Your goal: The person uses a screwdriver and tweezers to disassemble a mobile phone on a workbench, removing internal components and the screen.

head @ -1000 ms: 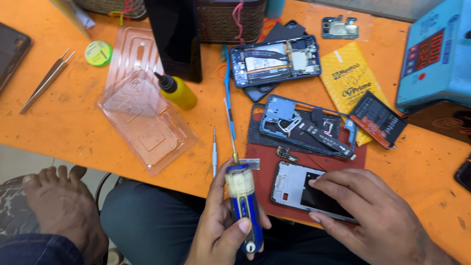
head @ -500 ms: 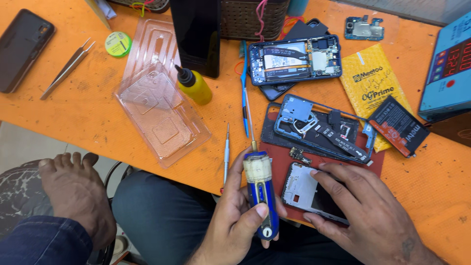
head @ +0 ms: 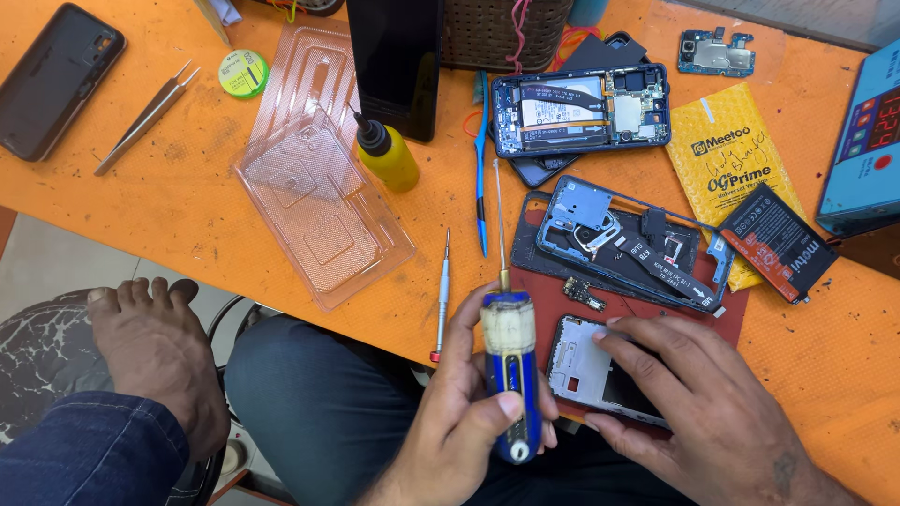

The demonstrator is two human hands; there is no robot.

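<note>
My left hand point(head: 469, 412) grips a blue electric screwdriver point(head: 511, 370) with a cream band, its thin bit pointing away from me over the orange table. My right hand point(head: 698, 403) lies flat on a silver phone frame part point(head: 583, 365) at the near edge of a dark red mat point(head: 741, 305). A small circuit piece point(head: 583, 292) lies on the mat just beyond the frame. A dismantled blue phone frame point(head: 600, 225) with a black part sits further up the mat.
On the orange table: an opened phone point(head: 581, 108), a black battery point(head: 776, 241), a yellow padded envelope point(head: 727, 150), a yellow bottle point(head: 389, 155), a clear plastic tray point(head: 314, 187), a small screwdriver point(head: 442, 295), a blue tool point(head: 481, 178), tweezers point(head: 145, 117), a black phone point(head: 56, 80), a blue device point(head: 867, 141).
The view has shifted, so everything sits further right in frame. My left hand keeps the screwdriver upright, raised slightly. My right hand stays on the silver frame part.
</note>
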